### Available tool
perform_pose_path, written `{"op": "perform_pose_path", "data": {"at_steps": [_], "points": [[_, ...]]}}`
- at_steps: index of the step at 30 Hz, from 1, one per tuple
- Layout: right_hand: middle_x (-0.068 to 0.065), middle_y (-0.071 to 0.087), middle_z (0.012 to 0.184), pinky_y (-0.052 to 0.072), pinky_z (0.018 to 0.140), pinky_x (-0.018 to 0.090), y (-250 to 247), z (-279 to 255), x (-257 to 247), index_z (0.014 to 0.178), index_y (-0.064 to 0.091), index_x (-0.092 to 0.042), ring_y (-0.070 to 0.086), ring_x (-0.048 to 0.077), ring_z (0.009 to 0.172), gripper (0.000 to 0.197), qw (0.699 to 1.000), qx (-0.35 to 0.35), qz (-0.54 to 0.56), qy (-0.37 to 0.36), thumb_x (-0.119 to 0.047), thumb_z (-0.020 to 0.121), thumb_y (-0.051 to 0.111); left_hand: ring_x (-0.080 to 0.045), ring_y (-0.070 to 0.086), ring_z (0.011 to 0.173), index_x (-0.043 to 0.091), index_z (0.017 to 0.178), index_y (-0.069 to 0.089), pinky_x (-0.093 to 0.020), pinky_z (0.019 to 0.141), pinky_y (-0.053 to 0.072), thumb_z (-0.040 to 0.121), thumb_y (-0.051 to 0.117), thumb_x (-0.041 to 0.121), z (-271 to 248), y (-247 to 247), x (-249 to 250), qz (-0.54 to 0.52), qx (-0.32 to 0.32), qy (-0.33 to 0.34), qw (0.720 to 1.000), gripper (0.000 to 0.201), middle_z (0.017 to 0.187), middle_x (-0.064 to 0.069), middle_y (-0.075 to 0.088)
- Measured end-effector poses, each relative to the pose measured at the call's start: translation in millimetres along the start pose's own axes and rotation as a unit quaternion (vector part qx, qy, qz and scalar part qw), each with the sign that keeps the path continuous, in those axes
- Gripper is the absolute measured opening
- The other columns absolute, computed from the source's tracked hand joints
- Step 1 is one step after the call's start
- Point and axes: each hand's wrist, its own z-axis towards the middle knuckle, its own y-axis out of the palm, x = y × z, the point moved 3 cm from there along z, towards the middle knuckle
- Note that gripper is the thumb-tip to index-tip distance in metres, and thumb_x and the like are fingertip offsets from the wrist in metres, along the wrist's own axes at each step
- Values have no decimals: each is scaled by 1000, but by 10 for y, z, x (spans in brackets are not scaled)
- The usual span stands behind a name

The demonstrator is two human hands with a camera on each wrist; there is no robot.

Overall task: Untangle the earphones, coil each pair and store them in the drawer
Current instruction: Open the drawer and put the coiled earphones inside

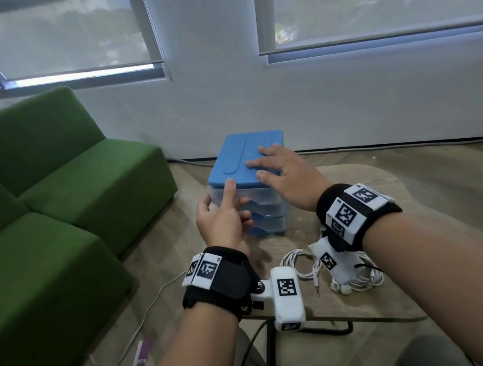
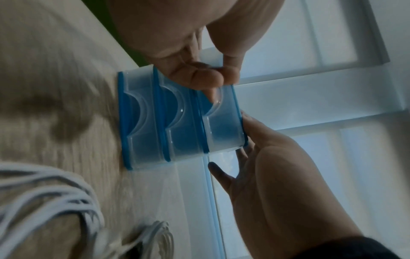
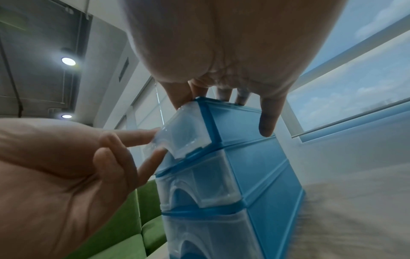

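— Three drawers in that blue cabinet point(image 1: 246, 163); which one are you opening?

— The top drawer point(image 3: 184, 128). My left hand point(image 1: 223, 217) has its grip on the drawer front: forefinger laid on the face, another fingertip hooked into the arched cut-out, the remaining fingers curled. It already stands a little proud of the frame.

— How do you pull it well?

— Straight toward me, level and slow, I'd say, so the light cabinet neither slides nor tips. That is why my right hand point(image 1: 282, 173) lies flat on the lid, fingers straight and spread, pressing down, clamped on nothing.

— And the earphones point(image 1: 351, 276)?

— Neither grip has them. They lie white and bunched on the desk point(image 1: 407, 189), near its front edge, well behind both hands and mostly beneath my right wrist.
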Motion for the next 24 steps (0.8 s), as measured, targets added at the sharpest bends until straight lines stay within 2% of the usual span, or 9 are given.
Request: {"op": "perform_pose_path", "data": {"at_steps": [3,5,7,9,12,16,19,21,24], "points": [[0,34,164,8,126,35,1,-6,5,141,60,-30,16,19,156,37,1000,0,-2,2,-29,105,54,-19,64,51,20,128,61,-27,45,50,93,74,45,5,-101,63,57,-11,9,998,45,86,-11,75],[0,35,163,7,125,33,17,-16,-3,140,60,-30,16,18,155,36,1000,1,3,0,-29,105,54,-24,72,83,26,125,64,-35,64,59,79,75,54,-9,-194,134,125,5,33,992,55,113,-9,72],[1,35,163,7,125,33,36,-9,-10,140,60,-30,16,19,155,36,1000,1,3,0,-28,104,54,-16,60,98,33,123,61,-38,85,54,83,72,37,-31,-209,269,174,11,85,981,42,132,-4,50],[1,34,164,7,125,34,36,0,-2,141,60,-30,16,20,155,37,1000,1,2,3,-29,105,53,-10,53,96,38,120,60,-35,92,48,86,64,15,-51,-174,405,189,-7,140,972,41,133,-2,39],[-1,34,164,8,126,37,15,-1,15,141,59,-31,14,20,156,37,1000,-3,10,6,-29,105,53,-19,62,105,44,107,68,-48,93,58,70,53,12,-78,-144,485,228,-40,181,956,51,130,-4,56],[-2,35,163,8,126,38,11,-4,21,140,59,-32,14,19,156,37,1000,-2,14,4,-30,104,54,-29,58,128,48,107,71,-49,96,57,74,49,5,-145,-235,388,245,-70,172,952,58,132,-4,62],[-2,35,163,9,126,38,25,-2,24,141,59,-32,14,19,156,37,1000,1,11,2,-30,105,53,-26,59,126,44,114,73,-53,106,52,79,51,4,-149,-231,479,259,-64,184,946,58,132,-1,66],[-3,35,163,9,126,38,20,-4,25,141,60,-32,14,19,156,37,1000,3,12,2,-30,105,53,-31,66,109,41,117,75,-49,98,57,80,50,7,-111,-203,569,262,-71,192,943,56,123,-6,73],[-3,35,163,9,127,39,3,-8,22,141,60,-32,14,19,156,37,1000,2,12,3,-30,105,54,-15,58,86,32,125,75,-39,86,56,89,50,10,-74,-172,599,293,-88,191,933,49,118,-1,75]]}}
